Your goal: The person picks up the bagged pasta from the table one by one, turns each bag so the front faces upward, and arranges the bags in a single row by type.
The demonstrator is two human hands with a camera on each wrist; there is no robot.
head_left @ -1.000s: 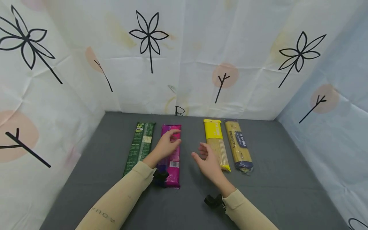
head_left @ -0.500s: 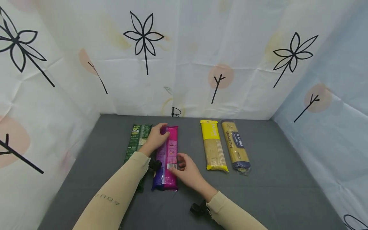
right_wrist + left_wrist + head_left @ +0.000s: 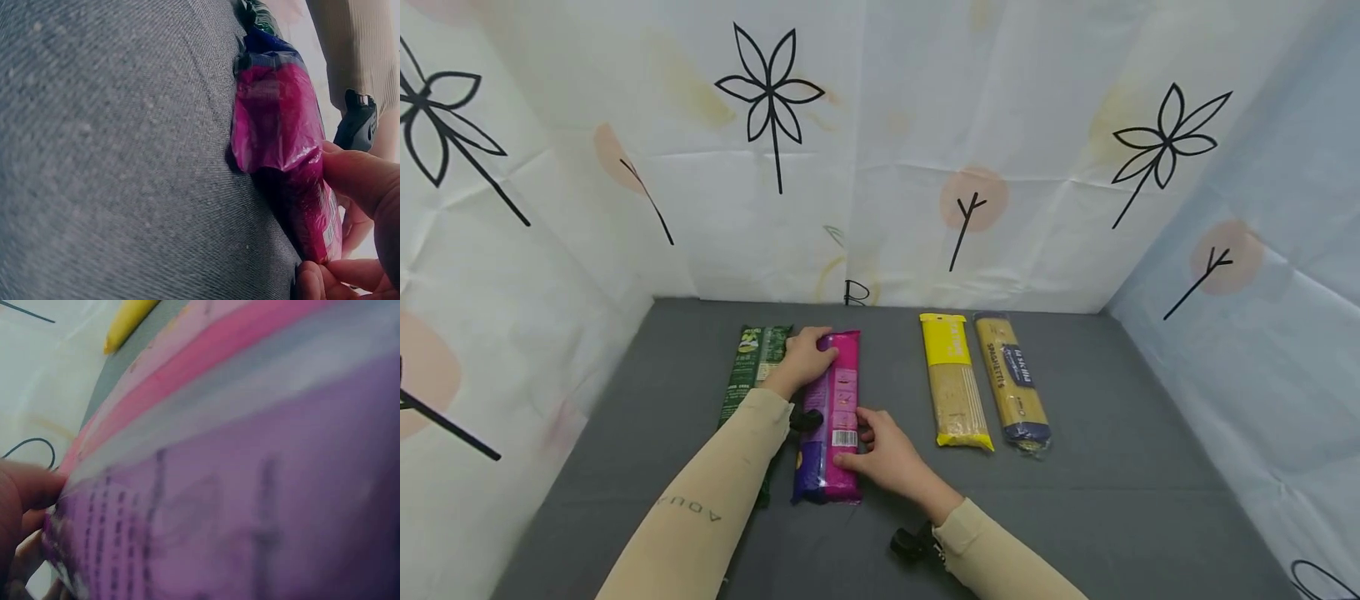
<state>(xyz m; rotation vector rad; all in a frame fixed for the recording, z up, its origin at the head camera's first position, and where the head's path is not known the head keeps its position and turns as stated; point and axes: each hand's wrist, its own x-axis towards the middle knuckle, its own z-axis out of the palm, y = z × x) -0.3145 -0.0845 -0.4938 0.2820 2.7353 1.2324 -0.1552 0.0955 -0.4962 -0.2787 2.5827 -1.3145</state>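
A long purple-and-pink pasta packet lies lengthwise on the grey cloth, barcode side up. At its far end my left hand grips it; the left wrist view has the thumb on top at the end and fingers below. My right hand holds its right edge near the close end, thumb on the upper face and fingertips at the side. Just left of it is a green pasta packet, partly hidden by my left forearm and hand.
To the right lie a yellow-topped packet of pasta and a spaghetti packet with blue ends, side by side. A white patterned cloth wall encloses the back and sides of the grey table surface.
My right hand has moved left from beside the yellow packet to the edge of the purple-and-pink packet. My left hand has shifted left and taken hold of its far end.
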